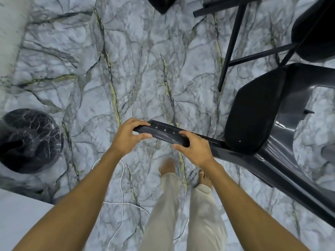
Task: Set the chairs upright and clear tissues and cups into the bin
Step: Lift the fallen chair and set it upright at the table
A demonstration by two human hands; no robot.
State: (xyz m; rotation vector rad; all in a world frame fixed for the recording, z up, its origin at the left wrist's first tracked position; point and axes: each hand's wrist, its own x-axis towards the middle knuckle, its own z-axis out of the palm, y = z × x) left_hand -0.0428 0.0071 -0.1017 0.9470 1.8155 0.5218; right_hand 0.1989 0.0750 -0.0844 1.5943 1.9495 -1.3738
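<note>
Marble-patterned floor (137, 73) with grey and yellowish veins fills the view, a white cable (121, 192) trailing across it near the person's bare feet. Both hands are closed on the top rail of a dark plastic chair (268, 134): the left hand (126, 137) wraps the rail's end, the right hand (194, 149) grips it nearer the seat. The chair is tilted, its seat to the right and a leg running toward the lower right. It looks rigid, glossy and fairly light, so the slotted rail is a sound, stiff hold, though smooth enough to slip. Another chair (311, 33) with thin legs lies beyond. A dark round bin (30, 140) sits at the left.
</note>
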